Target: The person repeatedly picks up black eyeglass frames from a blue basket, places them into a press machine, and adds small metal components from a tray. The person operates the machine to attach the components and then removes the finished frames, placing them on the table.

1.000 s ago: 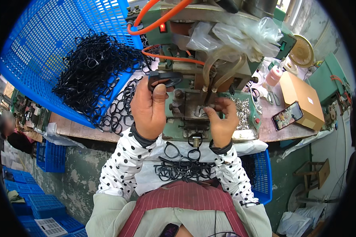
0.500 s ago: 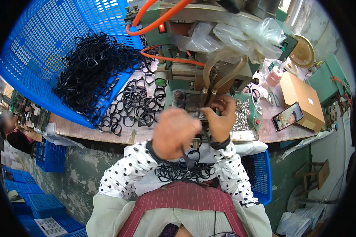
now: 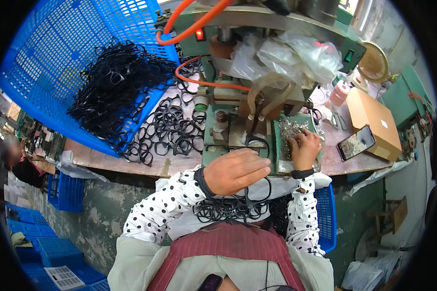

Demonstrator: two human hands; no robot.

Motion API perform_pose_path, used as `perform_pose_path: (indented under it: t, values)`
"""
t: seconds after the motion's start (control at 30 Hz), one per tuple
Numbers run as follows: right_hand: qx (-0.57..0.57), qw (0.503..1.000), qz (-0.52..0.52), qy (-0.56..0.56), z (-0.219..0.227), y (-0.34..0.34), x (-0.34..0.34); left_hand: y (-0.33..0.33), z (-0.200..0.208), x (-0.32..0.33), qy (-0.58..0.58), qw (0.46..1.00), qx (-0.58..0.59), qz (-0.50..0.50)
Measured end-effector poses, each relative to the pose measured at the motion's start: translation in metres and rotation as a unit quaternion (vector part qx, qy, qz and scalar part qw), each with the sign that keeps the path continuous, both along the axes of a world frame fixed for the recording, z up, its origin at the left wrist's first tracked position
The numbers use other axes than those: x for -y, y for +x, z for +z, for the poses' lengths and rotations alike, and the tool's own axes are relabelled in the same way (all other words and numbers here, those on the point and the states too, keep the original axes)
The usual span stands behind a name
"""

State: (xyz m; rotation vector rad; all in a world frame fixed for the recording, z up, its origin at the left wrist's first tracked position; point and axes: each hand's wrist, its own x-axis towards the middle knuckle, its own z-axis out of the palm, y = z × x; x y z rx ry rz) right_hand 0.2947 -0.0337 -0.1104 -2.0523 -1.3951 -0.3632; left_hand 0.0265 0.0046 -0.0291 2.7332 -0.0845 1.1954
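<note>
**Black eyeglass frames at a green bench press**

We look down at our own two hands in front of a green press machine (image 3: 257, 72). Our left hand (image 3: 235, 169) hovers near us, fingers curled loosely downward – a thin black eyeglass frame (image 3: 257, 186) hangs just under it, though we cannot tell whether the fingers actually pinch it. More such frames lie in a lap pile (image 3: 228, 209) right below. Our right hand (image 3: 305, 148) rests with bent fingers on a heap of small metal parts (image 3: 291, 131) in a tray at the machine's right; whether it has any in its grip is hidden.

We judge the frame light, thin and springy – easily tangled with its neighbours, and likely to snap at the bridge if twisted. It is best pinched at a rim.

To the far left, a blue basket (image 3: 58, 58) spills frames onto the table (image 3: 145, 165).
</note>
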Motion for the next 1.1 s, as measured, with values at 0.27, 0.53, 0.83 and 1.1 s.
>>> perform_pose_path:
  t: [0.27,0.53,0.83,1.1]
  values:
    - [0.063,0.998,0.004,0.031,0.005,-0.014,-0.007,-0.004,0.0,0.001,0.053,0.998,-0.03,0.034]
    - [0.022,0.998,0.002,0.063,-0.003,-0.005,-0.006,-0.063,-0.025,-0.092,0.025,0.851,0.102,0.515]
    - [-0.024,0.989,0.033,0.143,0.002,-0.002,-0.005,-0.108,-0.104,-0.135,-0.016,0.746,-0.069,0.662]
    - [-0.079,0.98,0.069,0.168,0.003,-0.006,-0.006,-0.114,-0.058,-0.092,-0.285,0.812,0.249,0.443]
